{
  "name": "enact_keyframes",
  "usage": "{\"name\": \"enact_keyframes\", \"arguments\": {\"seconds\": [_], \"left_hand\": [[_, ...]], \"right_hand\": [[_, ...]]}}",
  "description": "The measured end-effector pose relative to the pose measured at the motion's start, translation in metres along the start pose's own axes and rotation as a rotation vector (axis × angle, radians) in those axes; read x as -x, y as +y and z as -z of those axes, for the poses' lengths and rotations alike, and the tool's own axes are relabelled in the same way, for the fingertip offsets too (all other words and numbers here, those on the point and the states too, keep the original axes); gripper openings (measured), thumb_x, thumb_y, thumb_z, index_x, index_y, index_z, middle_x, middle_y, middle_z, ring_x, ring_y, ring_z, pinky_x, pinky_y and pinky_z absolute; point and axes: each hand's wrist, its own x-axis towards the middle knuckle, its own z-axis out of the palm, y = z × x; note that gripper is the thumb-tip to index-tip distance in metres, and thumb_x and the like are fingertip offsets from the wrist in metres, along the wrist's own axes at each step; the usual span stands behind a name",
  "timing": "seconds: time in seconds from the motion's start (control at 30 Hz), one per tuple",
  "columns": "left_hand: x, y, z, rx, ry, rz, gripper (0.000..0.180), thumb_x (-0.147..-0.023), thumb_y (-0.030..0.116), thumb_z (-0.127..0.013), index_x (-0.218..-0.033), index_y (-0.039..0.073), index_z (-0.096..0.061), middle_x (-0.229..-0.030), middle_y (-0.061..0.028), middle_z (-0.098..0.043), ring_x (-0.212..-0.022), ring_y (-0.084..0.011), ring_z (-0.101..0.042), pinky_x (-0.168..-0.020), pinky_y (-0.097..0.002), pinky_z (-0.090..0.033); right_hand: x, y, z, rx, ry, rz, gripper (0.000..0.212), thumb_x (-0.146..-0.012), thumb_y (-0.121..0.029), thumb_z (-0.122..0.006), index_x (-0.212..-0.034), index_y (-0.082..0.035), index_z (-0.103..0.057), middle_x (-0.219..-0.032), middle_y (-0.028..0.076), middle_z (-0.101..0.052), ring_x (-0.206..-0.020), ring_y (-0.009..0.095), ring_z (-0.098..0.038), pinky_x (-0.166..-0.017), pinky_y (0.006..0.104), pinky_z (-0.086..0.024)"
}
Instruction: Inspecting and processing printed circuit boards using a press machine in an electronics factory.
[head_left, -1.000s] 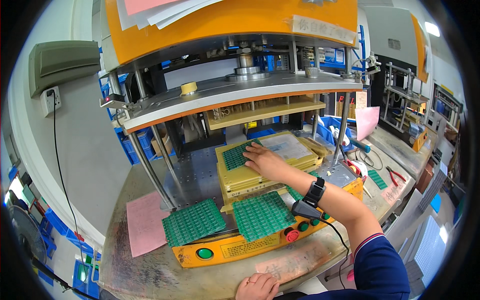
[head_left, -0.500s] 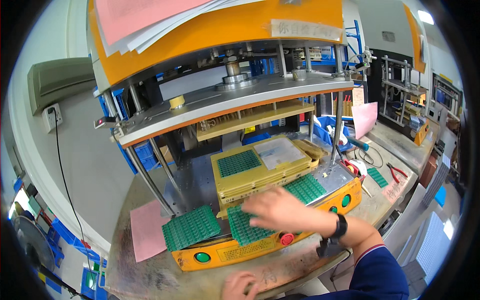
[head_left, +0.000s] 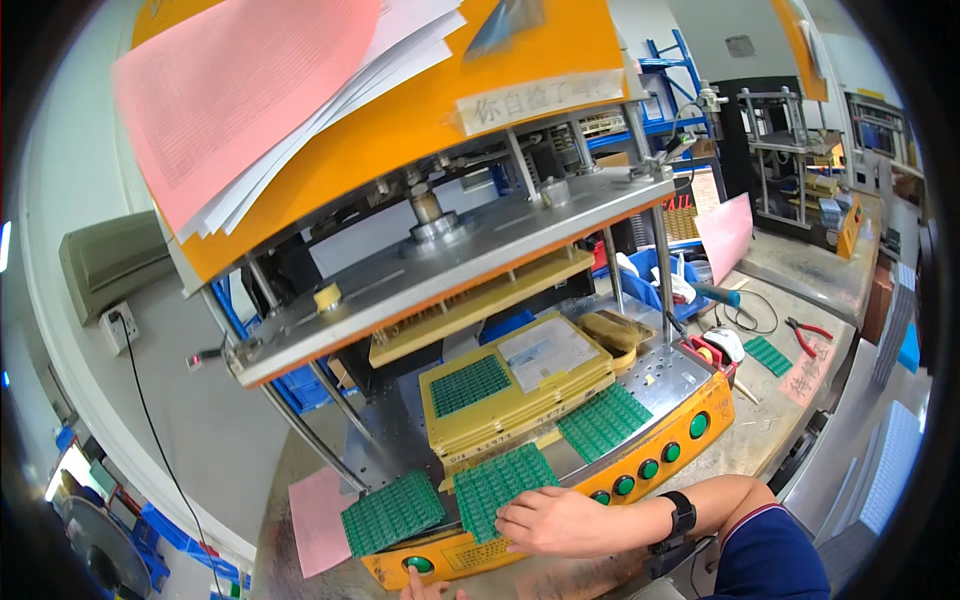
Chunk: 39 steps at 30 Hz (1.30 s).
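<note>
My left hand [head_left: 428, 588] is at the lower edge, partly cut off, with a raised finger at the left green push button [head_left: 418, 565] on the press's orange front. My right hand [head_left: 555, 522] lies over the lower right corner of a green perforated circuit-board panel [head_left: 500, 480]. Its fingers are loosely bent, and I see nothing lifted in them. Similar green panels lie to the left [head_left: 393, 512] and right [head_left: 605, 422] on the press bed. Behind them stands a stacked yellow fixture [head_left: 520, 410], with a green panel [head_left: 470, 385] in its left recess and a pale plate [head_left: 548, 352] in its right.
The press's upper plate [head_left: 450, 265] hangs above the fixture on steel posts. A brush [head_left: 615, 332] sits beside the fixture. Green buttons [head_left: 648, 469] line the front. Red-handled pliers [head_left: 805, 338] and another green panel [head_left: 768, 356] lie on the right bench. Pink paper [head_left: 318, 520] lies at left.
My right hand has come down from in front of the fixture to the front panel's corner, covering the red button. My left hand has moved left to the green button. The view has tilted.
</note>
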Motion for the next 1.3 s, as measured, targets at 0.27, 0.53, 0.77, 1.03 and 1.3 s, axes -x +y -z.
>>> {"name": "enact_keyframes", "arguments": {"seconds": [0.27, 0.53, 0.77, 1.03, 1.3], "left_hand": [[0.001, -0.002, -0.006, 0.121, 0.099, -0.151, 0.017, -0.089, 0.024, -0.061, -0.089, 0.008, -0.062, -0.081, -0.0134, -0.057, -0.081, -0.0345, -0.056, -0.071, -0.0460, -0.041], [-0.003, 0.002, -0.003, 0.114, 0.066, -0.153, 0.016, -0.089, 0.024, -0.060, -0.088, 0.008, -0.063, -0.084, -0.0134, -0.059, -0.084, -0.0340, -0.057, -0.072, -0.0449, -0.043], [-0.005, 0.001, -0.002, 0.127, 0.062, -0.178, 0.019, -0.089, 0.024, -0.060, -0.086, 0.005, -0.063, -0.082, -0.0164, -0.059, -0.082, -0.0369, -0.056, -0.072, -0.0463, -0.043], [-0.006, -0.006, -0.001, 0.088, -0.035, -0.137, 0.018, -0.088, 0.022, -0.059, -0.085, 0.004, -0.062, -0.083, -0.0189, -0.062, -0.077, -0.0402, -0.057, -0.069, -0.0487, -0.045], [-0.006, 0.001, 0.002, 0.101, 0.069, -0.233, 0.017, -0.089, 0.019, -0.059, -0.087, 0.002, -0.061, -0.083, -0.0204, -0.061, -0.076, -0.0409, -0.057, -0.069, -0.0482, -0.045]], "right_hand": [[0.001, -0.001, -0.005, 0.029, 0.009, -0.007, 0.036, -0.084, -0.032, -0.064, -0.107, -0.004, -0.059, -0.110, 0.006, -0.061, -0.097, 0.019, -0.059, -0.077, 0.0292, -0.050], [0.002, 0.002, -0.010, 0.052, 0.019, -0.003, 0.038, -0.083, -0.032, -0.064, -0.108, -0.004, -0.059, -0.111, 0.006, -0.061, -0.098, 0.019, -0.059, -0.077, 0.0291, -0.050], [0.005, -0.004, -0.010, 0.063, 0.022, -0.031, 0.037, -0.083, -0.030, -0.063, -0.109, -0.004, -0.059, -0.113, 0.006, -0.061, -0.099, 0.019, -0.058, -0.078, 0.0288, -0.049], [-0.002, -0.001, -0.006, 0.095, 0.219, 0.051, 0.013, -0.076, -0.021, -0.055, -0.083, -0.011, -0.056, -0.078, 0.001, -0.050, -0.077, 0.017, -0.052, -0.060, 0.0286, -0.042], [0.001, -0.001, -0.005, 0.086, 0.244, 0.053, 0.017, -0.075, -0.024, -0.058, -0.085, -0.010, -0.056, -0.080, 0.001, -0.051, -0.077, 0.017, -0.051, -0.061, 0.0282, -0.042]]}}
